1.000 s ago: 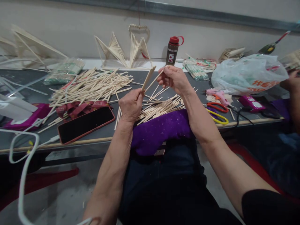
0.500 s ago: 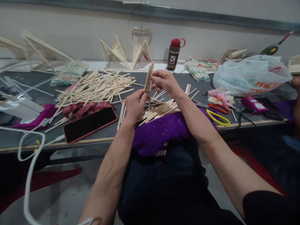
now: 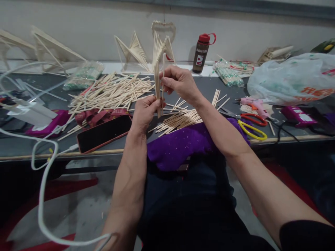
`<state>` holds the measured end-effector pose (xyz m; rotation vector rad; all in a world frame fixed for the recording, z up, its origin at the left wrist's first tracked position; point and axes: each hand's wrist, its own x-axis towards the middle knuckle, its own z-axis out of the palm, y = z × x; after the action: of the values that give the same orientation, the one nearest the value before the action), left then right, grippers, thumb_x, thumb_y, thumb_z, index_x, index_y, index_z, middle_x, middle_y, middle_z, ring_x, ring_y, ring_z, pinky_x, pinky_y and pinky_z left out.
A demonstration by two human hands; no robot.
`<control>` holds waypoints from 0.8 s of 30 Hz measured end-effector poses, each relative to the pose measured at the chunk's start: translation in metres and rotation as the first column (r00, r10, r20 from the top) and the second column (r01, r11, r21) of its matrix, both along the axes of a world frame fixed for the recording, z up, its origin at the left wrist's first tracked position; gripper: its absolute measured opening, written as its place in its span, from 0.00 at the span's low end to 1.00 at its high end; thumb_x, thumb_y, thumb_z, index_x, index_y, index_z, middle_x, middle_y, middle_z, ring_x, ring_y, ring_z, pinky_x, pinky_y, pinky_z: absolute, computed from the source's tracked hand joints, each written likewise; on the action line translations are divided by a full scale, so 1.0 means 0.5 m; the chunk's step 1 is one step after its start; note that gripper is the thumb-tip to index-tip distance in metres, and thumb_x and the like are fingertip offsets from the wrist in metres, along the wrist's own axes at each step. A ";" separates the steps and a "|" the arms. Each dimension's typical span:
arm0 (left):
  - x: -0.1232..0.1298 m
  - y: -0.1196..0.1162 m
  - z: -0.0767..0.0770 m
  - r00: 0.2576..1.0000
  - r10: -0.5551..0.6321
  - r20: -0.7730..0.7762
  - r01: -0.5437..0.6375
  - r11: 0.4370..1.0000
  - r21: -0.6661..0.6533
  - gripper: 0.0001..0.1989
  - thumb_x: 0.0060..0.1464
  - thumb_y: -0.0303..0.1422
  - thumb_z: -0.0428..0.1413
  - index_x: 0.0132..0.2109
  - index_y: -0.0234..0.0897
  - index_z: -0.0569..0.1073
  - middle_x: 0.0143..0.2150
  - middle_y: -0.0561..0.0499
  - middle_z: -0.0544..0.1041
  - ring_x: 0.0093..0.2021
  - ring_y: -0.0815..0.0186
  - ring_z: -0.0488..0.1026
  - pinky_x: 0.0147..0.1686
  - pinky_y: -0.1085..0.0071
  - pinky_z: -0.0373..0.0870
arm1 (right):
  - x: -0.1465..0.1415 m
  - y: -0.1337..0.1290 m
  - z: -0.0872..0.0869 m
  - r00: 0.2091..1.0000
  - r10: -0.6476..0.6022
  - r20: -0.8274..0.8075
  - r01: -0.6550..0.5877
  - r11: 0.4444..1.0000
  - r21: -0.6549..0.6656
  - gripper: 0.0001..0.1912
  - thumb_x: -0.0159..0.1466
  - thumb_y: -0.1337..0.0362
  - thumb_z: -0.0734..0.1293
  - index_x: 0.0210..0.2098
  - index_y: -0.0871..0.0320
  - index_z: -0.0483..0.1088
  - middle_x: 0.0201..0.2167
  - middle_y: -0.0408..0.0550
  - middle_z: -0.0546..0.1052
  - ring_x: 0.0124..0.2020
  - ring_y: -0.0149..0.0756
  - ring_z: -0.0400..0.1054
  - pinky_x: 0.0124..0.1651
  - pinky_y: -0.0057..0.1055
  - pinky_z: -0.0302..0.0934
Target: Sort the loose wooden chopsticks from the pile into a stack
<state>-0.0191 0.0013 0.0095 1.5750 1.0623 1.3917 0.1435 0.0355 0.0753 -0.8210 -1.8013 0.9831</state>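
My left hand (image 3: 146, 112) is closed round a small upright bundle of thin wooden sticks (image 3: 157, 83), gripped near its lower end. Just right of the bundle, my right hand (image 3: 179, 82) pinches a single stick (image 3: 163, 66), which also stands upright, nearly parallel to the others. Below both hands, a loose layer of wooden sticks (image 3: 180, 120) rests on the table beside a purple cloth (image 3: 180, 144) at its front edge. A bigger heap of sticks (image 3: 120, 89) lies behind and to the left of my left hand.
A phone (image 3: 104, 134) and a dark red ribbon (image 3: 98, 118) lie at left. To the right are scissors (image 3: 252, 129), a pink glue gun (image 3: 255, 106) and a plastic bag (image 3: 290, 82). A bottle (image 3: 201, 54) and fan-shaped stick models (image 3: 132, 52) stand at the back. A white cable (image 3: 40, 205) hangs at left.
The bundle and the single stick have turned more upright, and a gap now shows between them. The whole view has shifted slightly, with the table's things appearing further right.
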 end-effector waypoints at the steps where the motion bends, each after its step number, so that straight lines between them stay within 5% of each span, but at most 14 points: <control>1: -0.002 0.000 -0.002 1.000 0.004 -0.001 -0.004 1.000 -0.003 0.08 0.52 0.37 0.59 0.32 0.38 0.78 0.29 0.49 0.79 0.27 0.68 0.74 0.27 0.72 0.70 | -0.002 -0.002 -0.002 1.000 -0.005 0.002 0.005 1.000 0.012 0.10 0.64 0.60 0.64 0.40 0.60 0.67 0.30 0.42 0.69 0.34 0.25 0.68 0.34 0.20 0.64; 13: -0.008 -0.002 -0.002 0.999 0.027 -0.044 -0.033 0.991 -0.129 0.08 0.48 0.36 0.59 0.31 0.35 0.79 0.30 0.49 0.79 0.29 0.68 0.73 0.30 0.72 0.71 | -0.031 0.025 -0.059 0.999 0.034 -0.041 -0.031 0.997 0.070 0.09 0.63 0.59 0.64 0.34 0.60 0.66 0.25 0.40 0.69 0.28 0.25 0.68 0.33 0.23 0.66; 24: -0.014 0.009 -0.009 0.996 -0.056 0.071 0.067 0.986 -0.156 0.09 0.47 0.36 0.58 0.33 0.34 0.78 0.28 0.49 0.78 0.27 0.68 0.72 0.28 0.73 0.69 | -0.045 0.030 -0.050 0.998 0.036 -0.049 -0.035 0.999 0.019 0.09 0.63 0.60 0.63 0.36 0.61 0.68 0.25 0.41 0.70 0.28 0.26 0.68 0.33 0.25 0.66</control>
<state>-0.0262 0.0055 0.0048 1.4261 1.0488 1.2774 0.1209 0.0505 0.0502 -0.7499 -1.7855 1.0001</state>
